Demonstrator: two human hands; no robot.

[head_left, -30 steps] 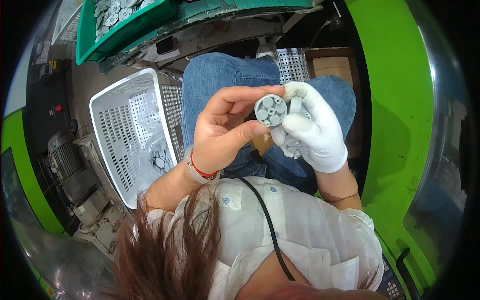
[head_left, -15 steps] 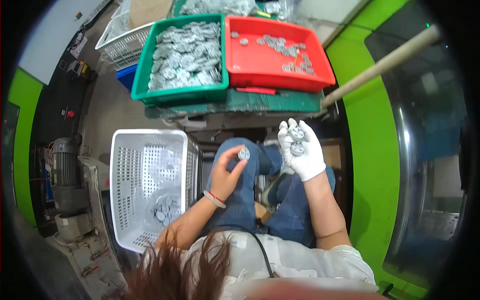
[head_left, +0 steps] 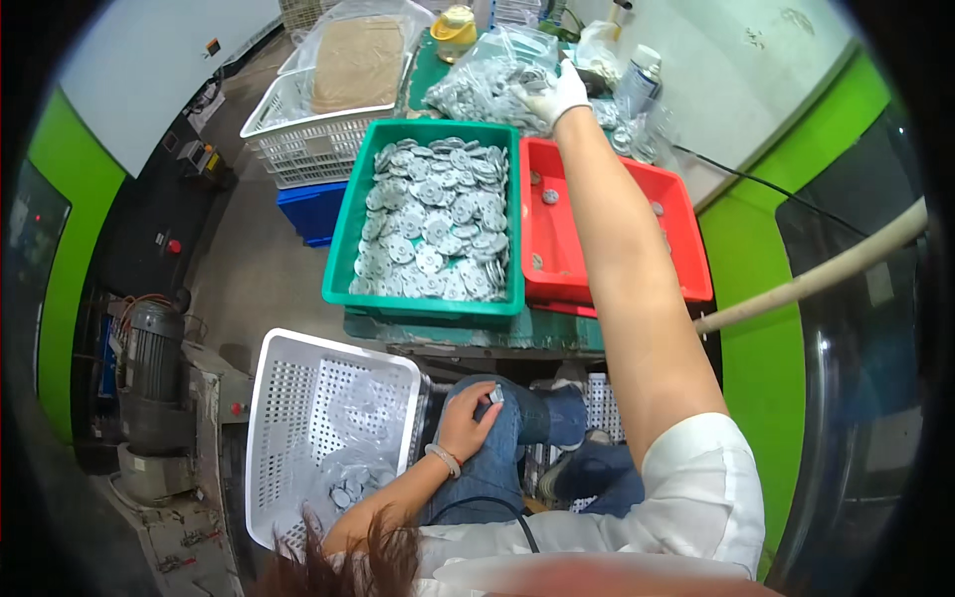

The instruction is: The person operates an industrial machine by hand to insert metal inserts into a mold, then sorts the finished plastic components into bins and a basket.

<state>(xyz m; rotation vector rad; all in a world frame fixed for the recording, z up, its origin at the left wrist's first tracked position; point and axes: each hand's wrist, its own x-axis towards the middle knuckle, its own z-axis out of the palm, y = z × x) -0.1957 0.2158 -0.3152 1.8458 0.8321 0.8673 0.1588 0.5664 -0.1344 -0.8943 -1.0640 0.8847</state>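
My left hand (head_left: 465, 426) rests on my jeans at the knee, its fingers closed on a small grey metal disc (head_left: 496, 395). My right hand (head_left: 555, 99), in a white glove, is stretched to the back of the table, its thumb and fingers apart. It is at a clear plastic bag (head_left: 482, 85) of grey metal discs; whether any disc is still in the palm is hidden. Under my right forearm lies a red tray (head_left: 552, 229) with a few small metal parts. Beside it a green tray (head_left: 423, 306) is heaped with round metal discs.
A white perforated basket (head_left: 261, 448) holding bagged discs stands left of my legs. Behind the trays are a spray can (head_left: 639, 80), a yellow container (head_left: 455, 35) and a white crate (head_left: 298, 149) with cardboard. A pale pole (head_left: 826, 269) slants in at right.
My right hand has gone from above my lap, two metal discs in its palm, forward over the red tray to the bag. My left hand has lowered onto my knee. The view has shifted.
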